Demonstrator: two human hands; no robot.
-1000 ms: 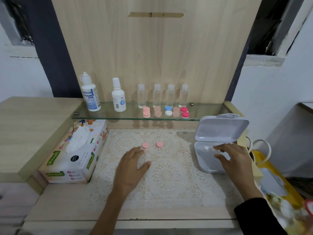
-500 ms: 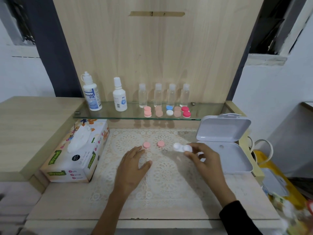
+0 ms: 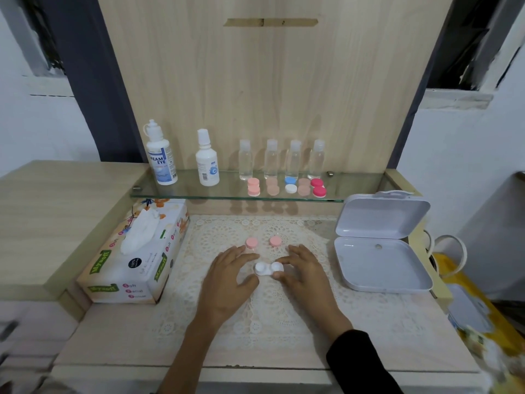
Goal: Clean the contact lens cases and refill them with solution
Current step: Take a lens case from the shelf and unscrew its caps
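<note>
A white double contact lens case (image 3: 268, 268) lies on the lace mat (image 3: 255, 314) between my hands. My right hand (image 3: 305, 273) pinches its right cup between thumb and forefinger. My left hand (image 3: 230, 275) lies flat beside its left cup, thumb close to it. Two pink caps (image 3: 251, 242) (image 3: 275, 240) sit on the mat just beyond my fingers. On the glass shelf (image 3: 355, 191) stand two white solution bottles (image 3: 160, 153) (image 3: 207, 162), several small clear bottles (image 3: 281, 159) and several coloured lens cases (image 3: 287, 187).
A tissue box (image 3: 136, 257) lies left of the mat. An open white plastic box (image 3: 380, 245) sits at the right, lid leaning back. A yellow package (image 3: 477, 314) lies off the table's right edge. A wooden panel rises behind the shelf.
My right hand left the white box carrying the white lens case, and has now set it down on the mat between both hands. My left hand barely moved.
</note>
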